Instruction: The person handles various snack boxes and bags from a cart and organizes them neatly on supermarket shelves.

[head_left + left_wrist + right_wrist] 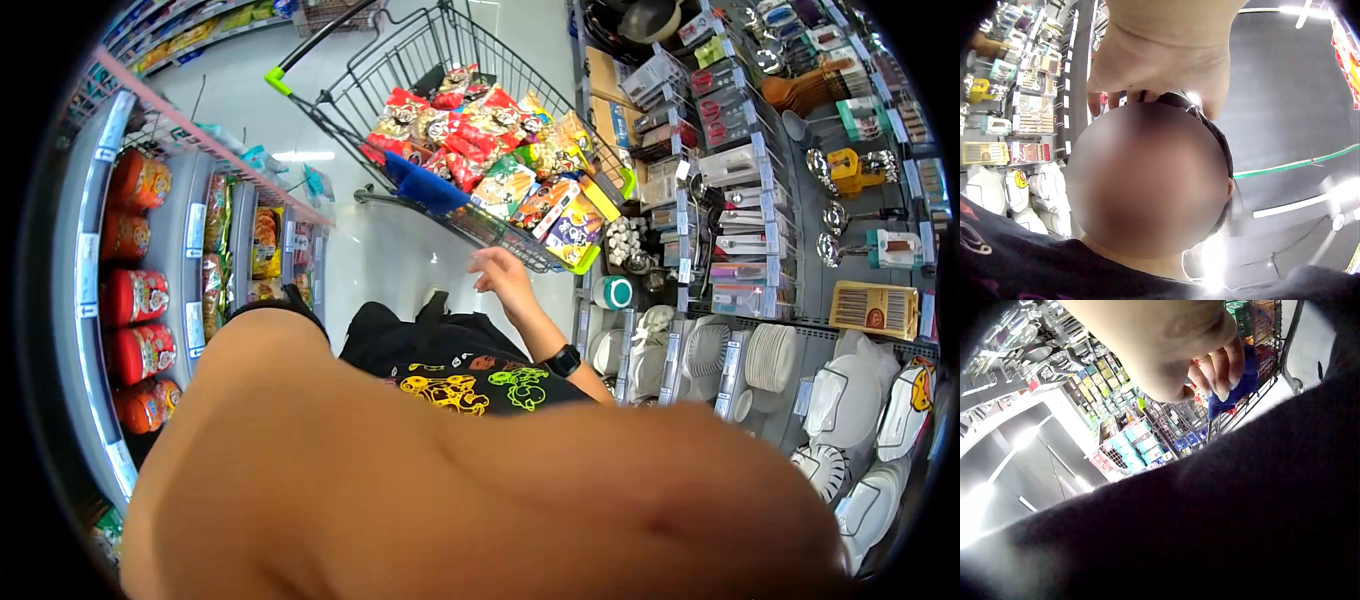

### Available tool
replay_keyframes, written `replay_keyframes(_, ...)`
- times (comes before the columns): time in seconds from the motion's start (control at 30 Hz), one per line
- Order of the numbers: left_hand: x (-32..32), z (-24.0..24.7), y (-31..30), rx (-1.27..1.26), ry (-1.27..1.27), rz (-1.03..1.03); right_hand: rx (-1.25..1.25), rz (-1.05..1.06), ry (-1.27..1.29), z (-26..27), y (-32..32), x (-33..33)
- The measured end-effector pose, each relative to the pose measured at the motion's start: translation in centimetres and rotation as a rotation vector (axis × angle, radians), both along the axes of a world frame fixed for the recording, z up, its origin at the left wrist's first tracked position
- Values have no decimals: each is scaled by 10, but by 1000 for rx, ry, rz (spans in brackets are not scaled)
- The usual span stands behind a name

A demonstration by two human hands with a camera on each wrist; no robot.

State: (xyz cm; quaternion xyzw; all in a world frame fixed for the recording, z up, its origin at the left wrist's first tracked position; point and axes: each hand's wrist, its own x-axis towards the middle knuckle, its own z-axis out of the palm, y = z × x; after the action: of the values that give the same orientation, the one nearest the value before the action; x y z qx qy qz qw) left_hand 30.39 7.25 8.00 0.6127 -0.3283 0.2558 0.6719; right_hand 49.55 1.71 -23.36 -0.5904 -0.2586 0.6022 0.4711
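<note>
My left hand (pixel 1160 69) is raised to the blurred head, beside a dark band. Its fingertips are partly hidden there, and I cannot tell whether they grip the band. Close to the head camera, the left arm (pixel 480 480) fills the lower part of the head view. My right hand (pixel 505 280) hangs in front of the body, fingers loosely bent and nothing in them; a black watch (pixel 565 360) is on that wrist. Just beyond it stands a wire shopping cart (pixel 420 190) with a blue panel, loaded with red snack bags (pixel 480 130) and colourful packs (pixel 575 225).
To the left, a shelf holds red-lidded jars (pixel 140 297) and hanging packets (pixel 267 240). Kitchen tools (pixel 740 190) hang along the right side, above white plates (pixel 770 358) and bowls. A shiny pale floor (pixel 385 250) runs between the shelves.
</note>
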Motion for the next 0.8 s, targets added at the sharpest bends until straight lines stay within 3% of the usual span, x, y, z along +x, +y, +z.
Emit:
replay_keyframes(0.17,17,-10,17,24,-12,-71,146,-20,-67,-30,5,18)
replay_keyframes(0.4,17,-16,49,21,-42,-121,-7,-172,164,-14,16,22)
replay_keyframes(0.8,11,-20,84,-3,-75,-154,-91,-176,136,-14,28,25)
